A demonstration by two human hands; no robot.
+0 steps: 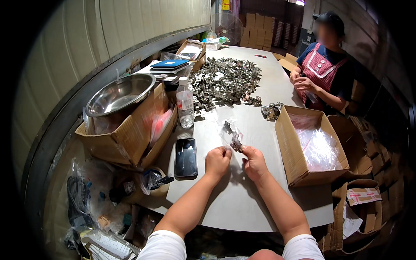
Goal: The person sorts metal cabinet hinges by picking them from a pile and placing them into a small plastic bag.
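Over the near part of the table, my left hand (218, 163) is closed, its thumb and fingers pinching the edge of a small transparent plastic bag (223, 138). My right hand (255, 162) pinches a small metal fitting (236, 145), which looks like a hinge, at the bag's near side. Another metal fitting (228, 126) shows at the far end of the bag; whether it lies inside or behind the film I cannot tell. Beyond both hands lies a big heap of similar metal fittings (227, 80), and a smaller cluster (271, 111) sits to the right.
A cardboard box of transparent bags (318, 149) stands right of my hands. On the left are a phone (185, 157), a water bottle (185, 106) and a box (130, 141) topped by a steel bowl (120, 96). Across the table's right side stands a person in a checked apron (320, 69).
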